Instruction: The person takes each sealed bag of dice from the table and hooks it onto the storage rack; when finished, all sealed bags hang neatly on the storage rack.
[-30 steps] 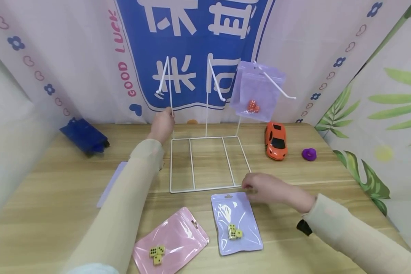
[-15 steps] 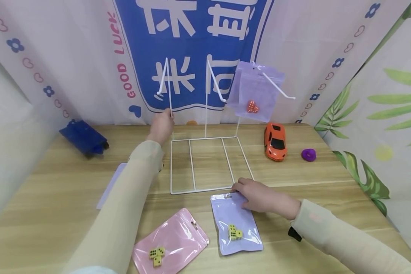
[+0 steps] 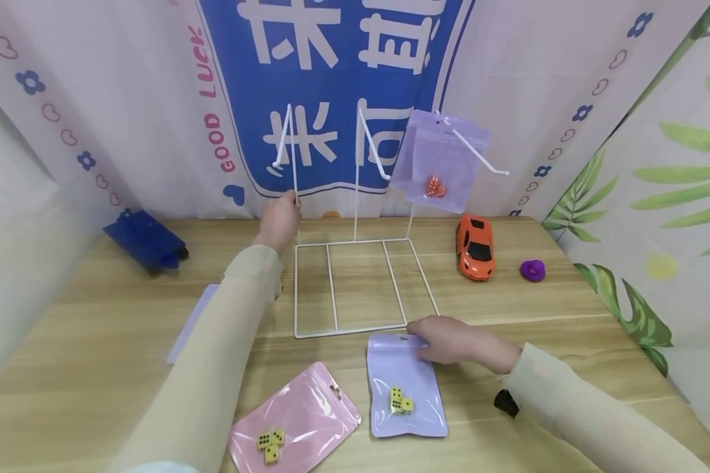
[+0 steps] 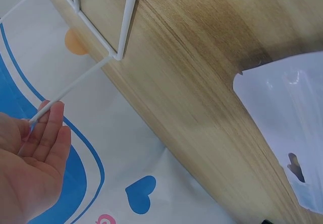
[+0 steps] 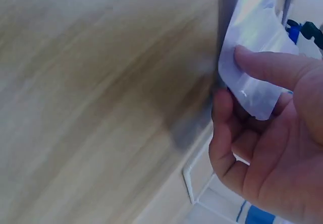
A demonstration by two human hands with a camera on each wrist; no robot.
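Note:
My left hand (image 3: 280,220) pinches the left upright of a white wire rack (image 3: 346,330); the left wrist view shows thumb and fingers about that rod (image 4: 75,85). My right hand (image 3: 449,339) holds the top right corner of a lilac zip bag (image 3: 411,368) with yellow dice (image 3: 400,401) in it. In the right wrist view the thumb lies on the bag's corner (image 5: 257,42), fingers behind. A pink zip bag (image 3: 302,414), also with yellow dice, lies to the left. Lilac bags (image 3: 449,154) hang from the rack's right hook, the front one with red dice (image 3: 434,186).
An orange toy car (image 3: 476,248) and a small purple ring-like thing (image 3: 533,270) stand at the right. Dark blue bags (image 3: 144,240) lie at the back left. Another lilac bag (image 3: 192,324) is partly under my left forearm. A printed curtain (image 3: 171,131) hangs behind the table.
My right hand has moved left onto the lilac bag and taken its top corner, which has lifted a little. My left hand has stayed on the rack's upright.

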